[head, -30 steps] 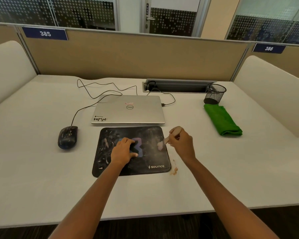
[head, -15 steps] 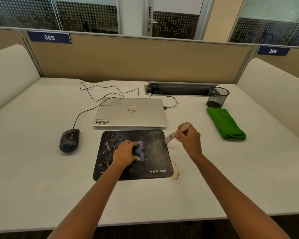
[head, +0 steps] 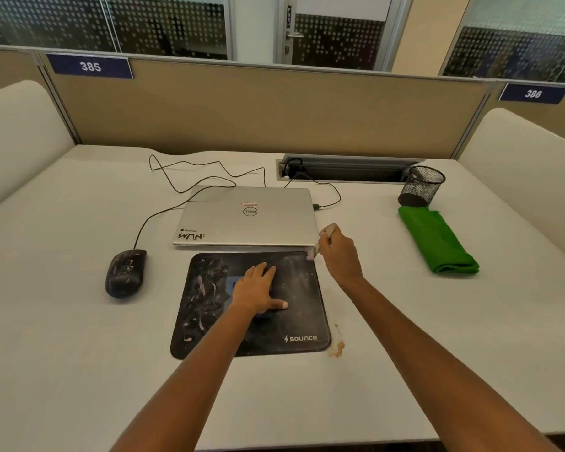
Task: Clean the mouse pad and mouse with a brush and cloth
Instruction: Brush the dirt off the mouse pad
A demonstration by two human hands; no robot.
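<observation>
— Holding what?
— Entry: right grip (head: 340,256) pinches brush (head: 311,254), bristles at mouse pad's (head: 302,308) far corner; left grip (head: 258,288) flat, pressing pad. Left of it, mouse (head: 126,272); right of right grip, cloth (head: 437,243).

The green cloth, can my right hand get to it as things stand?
Probably yes. Only bare table lies between the right hand and the green cloth. But that hand grips the brush, so it would need to put that down first.
</observation>
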